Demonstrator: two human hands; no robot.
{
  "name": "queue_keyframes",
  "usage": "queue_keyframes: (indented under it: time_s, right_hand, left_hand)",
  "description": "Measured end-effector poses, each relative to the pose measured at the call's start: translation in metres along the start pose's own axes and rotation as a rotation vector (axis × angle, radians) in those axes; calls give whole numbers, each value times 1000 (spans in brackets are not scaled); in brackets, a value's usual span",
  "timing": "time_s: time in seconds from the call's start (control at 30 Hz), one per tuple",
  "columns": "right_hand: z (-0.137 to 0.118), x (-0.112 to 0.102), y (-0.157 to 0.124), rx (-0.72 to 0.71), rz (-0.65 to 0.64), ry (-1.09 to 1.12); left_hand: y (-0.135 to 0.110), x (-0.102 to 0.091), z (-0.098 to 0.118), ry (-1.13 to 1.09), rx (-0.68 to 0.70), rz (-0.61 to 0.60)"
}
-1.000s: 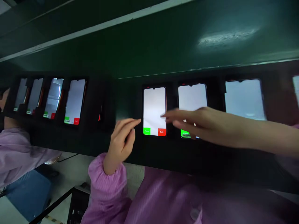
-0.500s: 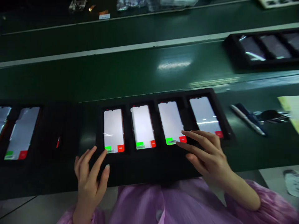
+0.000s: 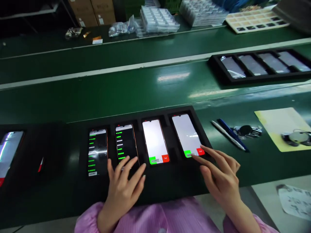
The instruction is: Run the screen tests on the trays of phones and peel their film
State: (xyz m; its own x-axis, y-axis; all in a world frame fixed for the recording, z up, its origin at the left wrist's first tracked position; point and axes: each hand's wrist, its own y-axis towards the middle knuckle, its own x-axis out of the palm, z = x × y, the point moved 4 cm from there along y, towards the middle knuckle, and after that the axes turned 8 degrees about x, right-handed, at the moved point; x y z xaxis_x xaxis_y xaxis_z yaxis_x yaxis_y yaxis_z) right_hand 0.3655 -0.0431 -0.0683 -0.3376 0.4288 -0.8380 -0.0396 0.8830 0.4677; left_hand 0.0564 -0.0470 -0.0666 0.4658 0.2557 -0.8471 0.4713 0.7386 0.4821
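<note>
In front of me a black tray (image 3: 199, 129) holds a row of smartphones. The leftmost phone (image 3: 97, 152) and the second phone (image 3: 126, 139) show dark screens with lines of green text. White screens with a green and a red box light up the third phone (image 3: 155, 139) and the rightmost phone (image 3: 186, 132). My left hand (image 3: 125, 184), fingers spread, hovers over the lower end of the second phone, with a fingertip near the third. At the rightmost phone's lower edge is my right hand (image 3: 222, 174), fingers stretched out, one fingertip by the green box. Neither hand holds anything.
On the right lie a white pen (image 3: 228, 136), a blue pen (image 3: 233, 134) and a yellowish sheet (image 3: 279, 123). Another black tray of phones (image 3: 257, 81) stands at back right. Left is one more phone (image 3: 9, 152). Clear plastic trays (image 3: 159, 19) are stacked behind.
The two left phones have switched from white screens to dark ones with green text. Both hands have shifted rightward along the row, the right one from the third phone to the rightmost. The view has moved too.
</note>
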Motion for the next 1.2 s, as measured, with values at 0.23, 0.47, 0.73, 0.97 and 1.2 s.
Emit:
queue_keyframes:
  time_s: [0.23, 0.47, 0.73, 0.97, 1.2]
  right_hand:
    - [11, 7, 46, -45, -13, -10]
    - [30, 33, 78, -40, -79, -59]
    - [27, 45, 94, -72, -54, -49]
    - [31, 46, 91, -91, -45, -85]
    - [39, 45, 74, -86, -103, -100]
  left_hand:
    - [24, 12, 16, 78, 93, -37]
    - [1, -23, -49, 305, -75, 55]
    - [-30, -35, -85, 374, -315, -36]
    - [-19, -35, -92, 296, -416, -127]
    - [-7, -20, -87, 268, -340, -180]
